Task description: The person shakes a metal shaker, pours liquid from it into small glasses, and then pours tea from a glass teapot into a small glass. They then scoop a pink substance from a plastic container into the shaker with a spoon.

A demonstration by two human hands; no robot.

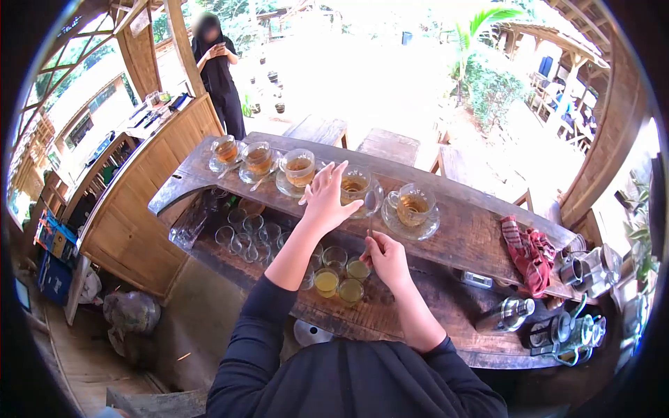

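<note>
A glass teacup (354, 186) of amber drink stands fourth of five along the upper worktop (470, 226). Beside it the left hand (327, 198) holds nothing visible, fingers spread wide. The right hand's (387, 261) fingers close narrowly on a spoon (370, 203), seemingly by its handle end, leaving the bowl free. Saucers (426, 228) probably catch drips. Below sit glasses of yellowish drink (326, 283); rightward, a red cloth (533, 261).

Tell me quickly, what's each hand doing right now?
Left hand: open, spread beside a glass cup, nothing seen in its grip.
Right hand: closed, seemingly holding a spoon by its handle.
</note>
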